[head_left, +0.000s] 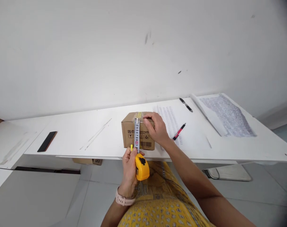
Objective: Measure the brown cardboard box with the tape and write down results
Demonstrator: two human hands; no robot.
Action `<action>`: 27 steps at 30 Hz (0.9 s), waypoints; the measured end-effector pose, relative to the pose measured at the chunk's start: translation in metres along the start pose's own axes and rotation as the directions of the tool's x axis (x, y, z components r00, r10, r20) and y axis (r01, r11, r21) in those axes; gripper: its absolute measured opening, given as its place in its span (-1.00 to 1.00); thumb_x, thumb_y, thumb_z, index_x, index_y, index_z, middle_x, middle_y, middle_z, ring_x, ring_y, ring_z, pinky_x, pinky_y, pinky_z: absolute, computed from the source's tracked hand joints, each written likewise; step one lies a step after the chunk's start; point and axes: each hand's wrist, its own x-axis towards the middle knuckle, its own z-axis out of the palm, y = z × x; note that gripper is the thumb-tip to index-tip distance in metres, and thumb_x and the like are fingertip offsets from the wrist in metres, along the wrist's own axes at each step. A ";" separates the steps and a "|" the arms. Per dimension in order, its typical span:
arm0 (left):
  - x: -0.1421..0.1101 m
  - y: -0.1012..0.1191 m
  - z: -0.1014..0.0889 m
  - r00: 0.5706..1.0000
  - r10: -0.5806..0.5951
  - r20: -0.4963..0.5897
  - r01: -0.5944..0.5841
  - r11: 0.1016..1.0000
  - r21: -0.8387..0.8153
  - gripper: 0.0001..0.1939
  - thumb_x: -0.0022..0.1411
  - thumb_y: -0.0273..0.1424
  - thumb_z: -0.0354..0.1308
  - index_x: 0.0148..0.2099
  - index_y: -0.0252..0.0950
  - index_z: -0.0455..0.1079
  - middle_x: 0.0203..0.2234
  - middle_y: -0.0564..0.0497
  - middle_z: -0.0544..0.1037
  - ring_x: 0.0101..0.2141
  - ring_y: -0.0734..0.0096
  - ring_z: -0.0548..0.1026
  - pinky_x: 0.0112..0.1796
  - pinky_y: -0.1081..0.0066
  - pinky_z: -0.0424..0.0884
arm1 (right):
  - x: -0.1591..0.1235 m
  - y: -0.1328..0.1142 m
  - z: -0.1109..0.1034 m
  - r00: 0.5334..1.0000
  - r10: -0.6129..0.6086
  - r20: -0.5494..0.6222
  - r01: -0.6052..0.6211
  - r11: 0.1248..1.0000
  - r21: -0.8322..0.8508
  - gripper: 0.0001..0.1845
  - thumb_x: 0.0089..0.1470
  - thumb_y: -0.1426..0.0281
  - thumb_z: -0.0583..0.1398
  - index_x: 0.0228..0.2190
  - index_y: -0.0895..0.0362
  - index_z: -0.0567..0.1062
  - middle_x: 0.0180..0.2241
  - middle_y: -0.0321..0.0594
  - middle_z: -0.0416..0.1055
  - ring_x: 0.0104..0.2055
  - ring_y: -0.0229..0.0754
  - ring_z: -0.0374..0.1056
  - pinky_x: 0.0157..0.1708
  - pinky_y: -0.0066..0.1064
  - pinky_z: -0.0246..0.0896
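A small brown cardboard box, printed and taped on top, sits near the front edge of the white table. Closed around a yellow tape measure, my left hand is just below the box's front. The tape's blade is drawn out and runs up the front face to the top edge. My right hand grips the box's upper right corner, fingers on top and thumb on the front face, beside the blade's end. A red and black pen lies on a printed sheet to the right.
Another black pen lies at the back right, beside a stack of papers in a clear sleeve. On the left rests a flat dark object. Behind the white table stands a wall. Another cardboard box is below the table.
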 end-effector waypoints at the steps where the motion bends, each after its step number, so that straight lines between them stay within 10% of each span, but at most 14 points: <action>1: 0.001 -0.003 -0.001 1.000 -0.008 -0.006 0.008 1.000 -0.002 -0.57 0.02 -0.08 0.38 -0.39 -0.26 0.26 -0.57 0.09 0.56 -0.67 0.57 0.39 -0.59 0.55 0.33 | 0.000 0.000 0.000 1.000 -0.027 0.010 0.027 1.000 -0.002 -0.82 0.29 0.35 0.04 -0.15 0.03 0.42 -0.22 -0.17 0.50 -0.12 -0.06 0.39 -0.09 -0.14 0.22; 14: 0.006 -0.016 -0.001 0.999 0.024 -0.043 -0.022 0.999 0.028 -0.54 0.01 -0.03 0.36 -0.44 -0.26 0.26 -0.57 0.09 0.53 -0.63 0.57 0.33 -0.56 0.53 0.30 | 0.006 0.008 0.000 0.983 -0.149 0.111 0.139 0.986 0.093 -0.70 0.28 0.40 0.01 -0.19 0.04 0.54 -0.19 -0.14 0.53 -0.07 -0.06 0.40 -0.04 -0.09 0.24; 27: 0.004 -0.031 0.001 0.998 0.064 -0.001 -0.064 0.998 0.018 -0.60 0.12 -0.02 0.29 -0.37 -0.24 0.31 -0.51 0.10 0.52 -0.58 0.52 0.38 -0.51 0.50 0.31 | 0.016 -0.009 0.008 0.997 0.071 0.032 -0.073 0.996 0.058 -0.83 0.17 0.32 0.20 -0.47 0.04 0.46 -0.41 -0.24 0.49 -0.28 -0.11 0.38 -0.17 -0.18 0.28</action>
